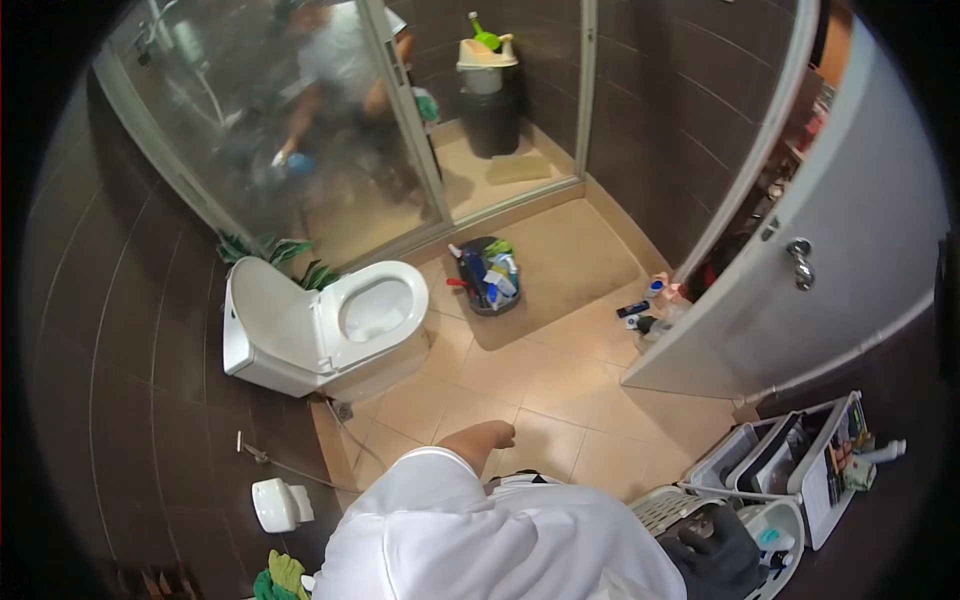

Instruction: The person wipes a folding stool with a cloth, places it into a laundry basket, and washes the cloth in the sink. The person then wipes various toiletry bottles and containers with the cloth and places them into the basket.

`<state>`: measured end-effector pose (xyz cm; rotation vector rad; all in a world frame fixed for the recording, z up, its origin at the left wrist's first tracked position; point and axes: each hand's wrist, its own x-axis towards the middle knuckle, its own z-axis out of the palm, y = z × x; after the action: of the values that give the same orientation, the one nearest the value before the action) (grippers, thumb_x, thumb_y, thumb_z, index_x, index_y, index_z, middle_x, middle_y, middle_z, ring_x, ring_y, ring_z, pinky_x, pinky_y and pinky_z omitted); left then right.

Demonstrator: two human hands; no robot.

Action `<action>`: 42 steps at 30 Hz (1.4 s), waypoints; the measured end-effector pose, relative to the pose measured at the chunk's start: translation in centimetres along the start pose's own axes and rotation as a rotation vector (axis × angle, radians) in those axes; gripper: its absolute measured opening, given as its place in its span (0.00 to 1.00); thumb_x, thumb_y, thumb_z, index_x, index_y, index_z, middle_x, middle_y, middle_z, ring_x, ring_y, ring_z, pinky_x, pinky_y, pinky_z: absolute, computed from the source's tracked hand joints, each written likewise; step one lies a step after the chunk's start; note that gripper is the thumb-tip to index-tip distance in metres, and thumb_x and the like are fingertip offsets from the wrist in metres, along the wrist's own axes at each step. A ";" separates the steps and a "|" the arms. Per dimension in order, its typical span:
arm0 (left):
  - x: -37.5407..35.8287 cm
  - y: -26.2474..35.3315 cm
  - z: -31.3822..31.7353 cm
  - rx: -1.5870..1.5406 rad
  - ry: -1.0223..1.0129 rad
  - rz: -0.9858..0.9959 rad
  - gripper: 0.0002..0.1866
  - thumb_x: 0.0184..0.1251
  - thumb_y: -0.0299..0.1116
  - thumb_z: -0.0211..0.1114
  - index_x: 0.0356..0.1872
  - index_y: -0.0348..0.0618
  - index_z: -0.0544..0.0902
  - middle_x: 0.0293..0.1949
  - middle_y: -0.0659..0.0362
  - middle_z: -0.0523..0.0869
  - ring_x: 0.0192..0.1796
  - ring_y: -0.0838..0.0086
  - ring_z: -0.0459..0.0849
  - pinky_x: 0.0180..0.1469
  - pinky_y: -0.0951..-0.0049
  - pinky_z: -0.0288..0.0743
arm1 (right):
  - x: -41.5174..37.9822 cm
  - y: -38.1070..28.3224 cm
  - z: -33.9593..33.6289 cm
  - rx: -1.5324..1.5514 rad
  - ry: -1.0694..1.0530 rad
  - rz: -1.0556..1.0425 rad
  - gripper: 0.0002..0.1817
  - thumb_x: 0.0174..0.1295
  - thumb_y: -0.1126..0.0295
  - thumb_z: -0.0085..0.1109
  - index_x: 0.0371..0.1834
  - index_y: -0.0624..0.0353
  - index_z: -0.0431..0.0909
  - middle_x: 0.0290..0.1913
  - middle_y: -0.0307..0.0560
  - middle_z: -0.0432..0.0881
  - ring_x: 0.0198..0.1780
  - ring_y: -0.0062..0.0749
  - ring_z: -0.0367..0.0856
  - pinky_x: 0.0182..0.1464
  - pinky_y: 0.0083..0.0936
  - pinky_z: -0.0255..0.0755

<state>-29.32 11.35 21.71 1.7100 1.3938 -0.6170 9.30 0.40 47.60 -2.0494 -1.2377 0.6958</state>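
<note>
Over laundry basket | right hand gloved, resting | left hand hanging bare

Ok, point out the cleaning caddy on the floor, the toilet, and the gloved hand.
cleaning caddy (487,276), head view, on the bottles packed inside its dark rim.
toilet (376,310), head view, on the open bowl.
gloved hand (722,557), head view, on the back of the dark glove, resting on a white basket.

A single head-worn fisheye camera is looking steeply down from high above the beige tiled floor, facing the glass shower enclosure, with the wearer's white-sleeved shoulder closest.
</note>
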 end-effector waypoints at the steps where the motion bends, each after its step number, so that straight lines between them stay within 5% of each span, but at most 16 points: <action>1: -0.5 -0.8 0.0 0.009 0.005 0.003 0.24 0.52 0.45 0.58 0.51 0.48 0.75 0.49 0.49 0.77 0.53 0.58 0.73 0.55 0.65 0.66 | 0.6 -0.9 0.8 -0.015 -0.024 -0.031 0.20 0.38 0.74 0.57 0.39 0.60 0.70 0.34 0.48 0.75 0.33 0.35 0.76 0.31 0.30 0.67; 10: -0.4 -10.5 3.8 -0.432 0.327 -0.210 0.20 0.54 0.41 0.57 0.47 0.43 0.77 0.48 0.48 0.77 0.52 0.58 0.74 0.54 0.65 0.66 | 3.3 -6.8 5.3 -0.110 -0.127 -0.219 0.18 0.37 0.74 0.57 0.37 0.61 0.69 0.33 0.48 0.74 0.33 0.35 0.76 0.30 0.30 0.67; 22: -3.2 -11.5 6.1 -0.326 0.069 -0.218 0.22 0.57 0.42 0.54 0.53 0.46 0.73 0.54 0.51 0.73 0.56 0.60 0.71 0.56 0.65 0.64 | 2.2 -8.4 5.8 -0.153 -0.116 -0.239 0.17 0.37 0.74 0.57 0.34 0.61 0.69 0.32 0.48 0.73 0.32 0.36 0.76 0.29 0.30 0.66; 28: -0.7 -11.1 2.9 -0.502 0.208 -0.230 0.22 0.56 0.42 0.55 0.52 0.45 0.73 0.53 0.51 0.74 0.54 0.59 0.73 0.56 0.64 0.65 | 1.4 -8.6 5.9 -0.173 -0.091 -0.223 0.16 0.37 0.74 0.57 0.33 0.61 0.68 0.32 0.48 0.73 0.32 0.36 0.76 0.29 0.29 0.65; 37: 1.8 -11.2 2.4 -0.329 0.293 -0.073 0.22 0.56 0.44 0.56 0.49 0.43 0.75 0.47 0.48 0.78 0.50 0.58 0.75 0.53 0.64 0.67 | 0.8 -8.9 6.0 -0.183 -0.066 -0.204 0.15 0.36 0.74 0.56 0.31 0.62 0.68 0.31 0.48 0.72 0.31 0.36 0.76 0.28 0.29 0.65; 42: 1.7 -11.8 2.8 -0.313 0.140 -0.149 0.23 0.55 0.44 0.56 0.51 0.43 0.74 0.48 0.49 0.77 0.51 0.60 0.75 0.54 0.66 0.66 | 0.9 -9.0 6.4 -0.193 -0.058 -0.205 0.14 0.36 0.75 0.56 0.29 0.62 0.67 0.30 0.48 0.72 0.31 0.36 0.75 0.28 0.29 0.65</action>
<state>-39.82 10.47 15.49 1.4311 1.6334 -0.3409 0.03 6.00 50.02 -2.0276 -1.5756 0.5610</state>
